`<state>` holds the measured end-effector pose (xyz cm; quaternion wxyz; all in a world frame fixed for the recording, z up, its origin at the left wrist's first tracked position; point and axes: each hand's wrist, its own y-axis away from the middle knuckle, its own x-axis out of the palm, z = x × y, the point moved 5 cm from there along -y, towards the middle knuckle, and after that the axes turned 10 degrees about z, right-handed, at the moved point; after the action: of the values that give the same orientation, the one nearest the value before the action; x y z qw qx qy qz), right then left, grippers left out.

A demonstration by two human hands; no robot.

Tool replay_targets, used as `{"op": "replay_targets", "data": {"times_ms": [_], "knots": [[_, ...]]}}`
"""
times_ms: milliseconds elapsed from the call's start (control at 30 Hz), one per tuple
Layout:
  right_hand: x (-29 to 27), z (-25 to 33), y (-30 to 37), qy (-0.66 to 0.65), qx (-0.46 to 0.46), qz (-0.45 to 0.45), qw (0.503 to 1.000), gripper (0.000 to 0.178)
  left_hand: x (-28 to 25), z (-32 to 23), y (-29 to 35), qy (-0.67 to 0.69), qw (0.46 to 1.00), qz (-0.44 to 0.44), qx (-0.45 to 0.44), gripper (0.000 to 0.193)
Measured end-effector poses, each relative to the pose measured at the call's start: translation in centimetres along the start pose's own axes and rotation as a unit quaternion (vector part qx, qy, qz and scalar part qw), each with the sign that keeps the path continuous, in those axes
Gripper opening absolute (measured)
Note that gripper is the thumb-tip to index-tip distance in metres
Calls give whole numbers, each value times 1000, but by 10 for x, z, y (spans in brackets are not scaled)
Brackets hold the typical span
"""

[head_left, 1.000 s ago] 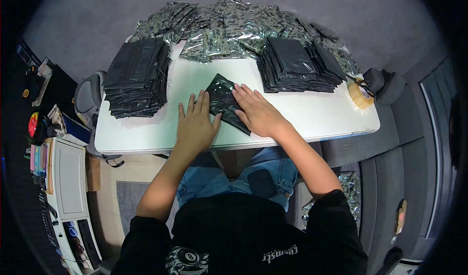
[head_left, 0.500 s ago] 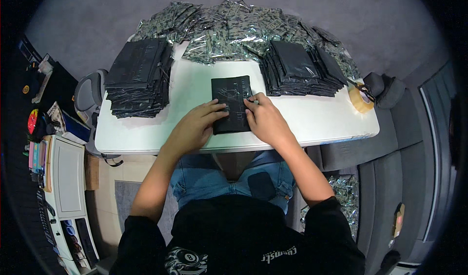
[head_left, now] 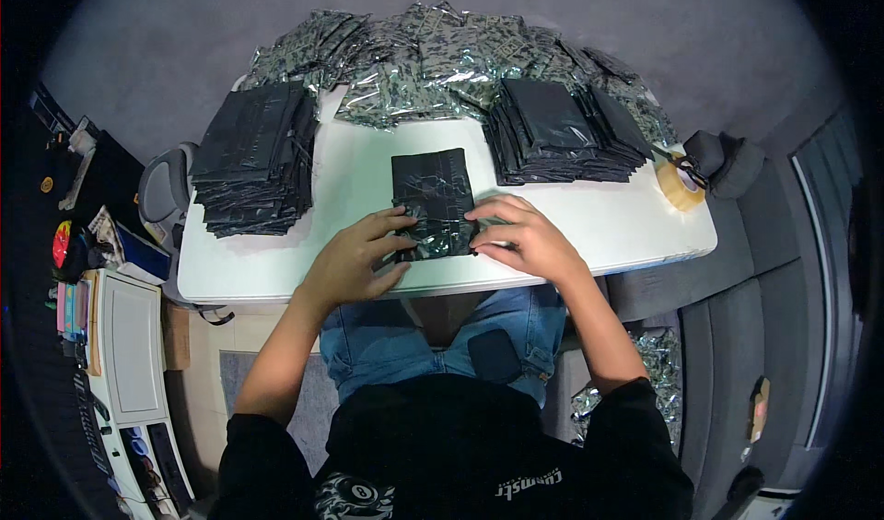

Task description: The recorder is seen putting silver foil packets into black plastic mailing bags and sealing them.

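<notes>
A flat black plastic mailer [head_left: 431,184] lies on the white table in front of me, creased and shiny along its near end. My left hand [head_left: 362,251] rests at its left edge, fingers apart, fingertips touching the plastic. At the opposite edge, my right hand [head_left: 527,234] has its fingers bent over the side, with thumb and a finger pinching the near right corner. Whatever the mailer contains is hidden. To the left stands a tall stack of black mailers [head_left: 244,133]; more black mailers [head_left: 548,119] are piled to the right.
Camouflage-patterned items in clear plastic [head_left: 424,55] heap along the table's far edge. Tape [head_left: 680,186] and black-handled scissors [head_left: 691,170] sit at the right end of the white table [head_left: 359,156]. A grey sofa [head_left: 727,244] flanks the right side, a white cabinet [head_left: 129,336] the left.
Both hands have shifted toward the mailer's near end. My left fingers have spread more, and my right fingers have moved down to the near right corner. The view has tilted slightly.
</notes>
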<state>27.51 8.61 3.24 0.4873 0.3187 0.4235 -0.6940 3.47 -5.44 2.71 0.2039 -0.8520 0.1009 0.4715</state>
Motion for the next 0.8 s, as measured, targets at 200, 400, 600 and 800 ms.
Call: {"op": "replay_targets", "data": {"times_ms": [200, 400, 600, 800], "knots": [[4, 5, -2, -1, 23, -23, 999, 9, 0, 3, 4, -16, 1000, -16, 10, 28], [15, -11, -3, -131, 150, -56, 978, 11, -1, 0, -5, -24, 1000, -13, 6, 42], [17, -14, -4, -145, 164, -79, 973, 16, 0, -6, -15, -59, 998, 11, 30, 56], [17, -22, -3, -193, 225, -69, 952, 22, -5, -3, -18, -64, 997, 28, 30, 69]]}}
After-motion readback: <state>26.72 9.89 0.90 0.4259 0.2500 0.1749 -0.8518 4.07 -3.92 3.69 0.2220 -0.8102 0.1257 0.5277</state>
